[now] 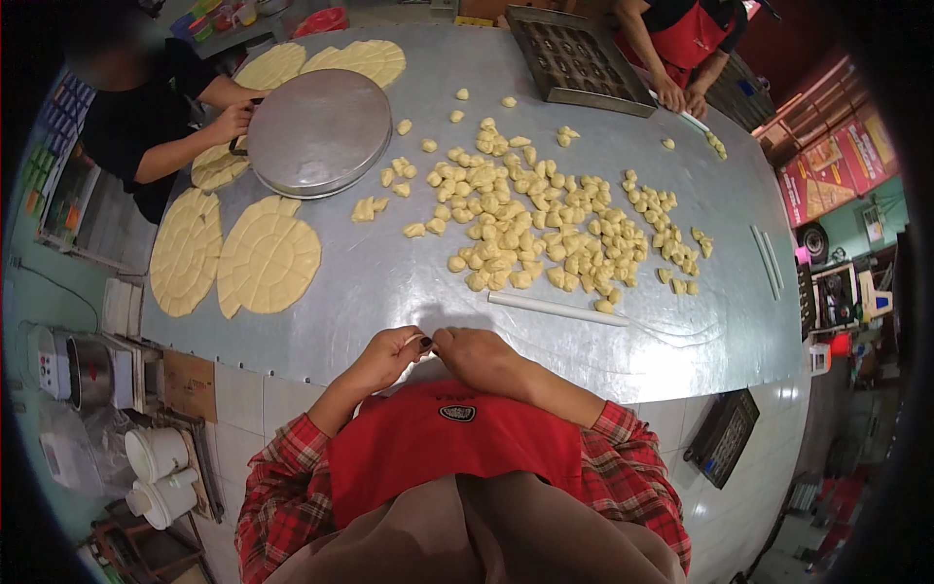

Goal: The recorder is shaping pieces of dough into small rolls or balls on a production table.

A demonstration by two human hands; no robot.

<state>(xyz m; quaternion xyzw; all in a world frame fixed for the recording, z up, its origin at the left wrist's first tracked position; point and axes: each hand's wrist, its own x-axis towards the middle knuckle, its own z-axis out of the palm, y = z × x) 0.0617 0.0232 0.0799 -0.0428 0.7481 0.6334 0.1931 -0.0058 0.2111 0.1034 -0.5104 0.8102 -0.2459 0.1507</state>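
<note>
A small piece of dough (pixel 426 343) sits at the near edge of the metal table (pixel 389 282), directly in front of the person's red apron (pixel 438 438), pinched between both hands. The left hand (pixel 389 352) has its fingertips drawn together on the left end of the piece; the right hand (pixel 474 352) has its fingers curled and closed on the right end, so the two hands meet at the dough, fingertip to fingertip. Most of the piece is hidden by the fingers, so its shape cannot be told. Both forearms, in red plaid sleeves (pixel 623 467), enter from the lower edge. Just beyond the hands, a thin white stick (pixel 556 310) lies flat on the table, running left to right. Behind it, a wide heap of small pale dough pieces (pixel 545 224) is spread over the middle of the table, with stray pieces scattered around it. To the left lie flat round dough sheets (pixel 268 258) scored with cut lines, two side by side near the table edge and more farther back. A round metal tray (pixel 319 131) rests upside down between these sheets; a second person in black (pixel 126 117) on the left has a hand at its rim. At the far edge, a dark baking mould (pixel 574 58) lies on the table, and a third person in a red apron (pixel 686 39) rests both hands beside it.
</note>
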